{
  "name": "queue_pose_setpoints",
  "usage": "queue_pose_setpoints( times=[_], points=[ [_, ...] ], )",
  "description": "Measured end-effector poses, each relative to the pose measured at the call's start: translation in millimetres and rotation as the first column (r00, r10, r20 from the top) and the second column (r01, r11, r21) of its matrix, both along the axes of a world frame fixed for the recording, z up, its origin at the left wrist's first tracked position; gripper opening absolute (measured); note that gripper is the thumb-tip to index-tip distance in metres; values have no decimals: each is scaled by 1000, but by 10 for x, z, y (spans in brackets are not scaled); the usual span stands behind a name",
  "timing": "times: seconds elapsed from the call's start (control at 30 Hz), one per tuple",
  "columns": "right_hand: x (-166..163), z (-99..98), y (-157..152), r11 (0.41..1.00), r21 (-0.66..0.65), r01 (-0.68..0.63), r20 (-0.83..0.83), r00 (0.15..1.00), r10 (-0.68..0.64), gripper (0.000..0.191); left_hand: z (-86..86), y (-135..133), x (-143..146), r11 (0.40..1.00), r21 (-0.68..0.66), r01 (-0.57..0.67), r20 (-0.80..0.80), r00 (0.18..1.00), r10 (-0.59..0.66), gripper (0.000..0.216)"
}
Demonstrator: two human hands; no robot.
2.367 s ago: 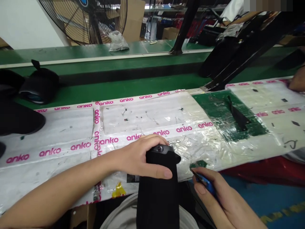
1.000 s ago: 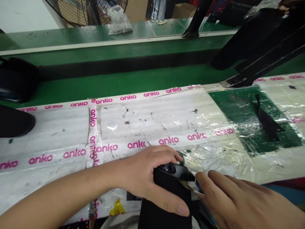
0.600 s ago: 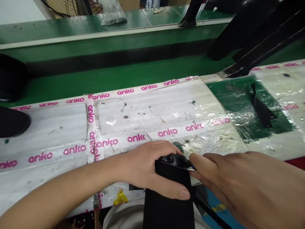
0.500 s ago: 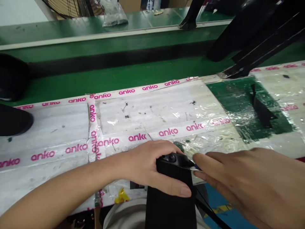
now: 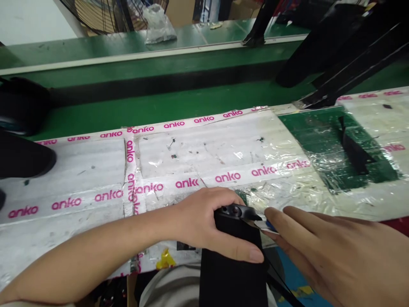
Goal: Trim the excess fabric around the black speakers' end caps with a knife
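Note:
My left hand point(image 5: 204, 224) is wrapped round the top end of a black fabric piece point(image 5: 233, 264) that hangs over the near edge of the bench. Thumb lies across its front. A small round black fastener point(image 5: 234, 209) shows on the top edge of the fabric. My right hand point(image 5: 332, 256) comes in from the right, fingers pinched on a small blue-handled cutter point(image 5: 267, 224). The cutter's metal tip touches the top right corner of the fabric.
The bench point(image 5: 204, 149) is covered with white sheet, clear film and pink "anko" tape. A green patch with a black offcut point(image 5: 353, 149) lies at the right. Behind runs a green conveyor point(image 5: 159, 106). Black fabric goods point(image 5: 19, 132) sit at the left. Black frame legs point(image 5: 338, 55) stand back right.
My right hand has come up from below the bench edge and brought the blue cutter against the fabric's top corner. My left hand has kept its hold throughout.

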State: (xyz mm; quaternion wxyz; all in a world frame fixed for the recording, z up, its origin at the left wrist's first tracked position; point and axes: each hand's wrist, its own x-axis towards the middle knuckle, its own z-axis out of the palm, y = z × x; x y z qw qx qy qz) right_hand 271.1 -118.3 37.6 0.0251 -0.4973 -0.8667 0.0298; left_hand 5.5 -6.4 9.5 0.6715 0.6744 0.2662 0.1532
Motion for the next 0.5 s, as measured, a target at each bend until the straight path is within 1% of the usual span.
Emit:
queue_pose_setpoints(
  times=[0.17,0.23,0.3,0.4,0.5],
  points=[
    [18,21,22,995,14,-95,54,994,94,40,-30,-1,4,1000,-11,5,-13,1000,-5,50],
    [15,8,18,997,14,-77,74,994,76,34,-34,0,-3,1000,-16,10,-13,1000,-11,50],
    [1,-6,15,999,17,-30,81,996,28,27,-24,7,-10,1000,-22,17,-16,1000,-18,50],
    [-17,-13,26,1000,25,11,89,996,-13,25,10,22,-11,999,-32,34,-23,999,-34,50],
    [-15,16,49,1000,30,2,92,996,-4,24,43,25,6,999,-21,44,-31,999,-45,50]
  ],
)
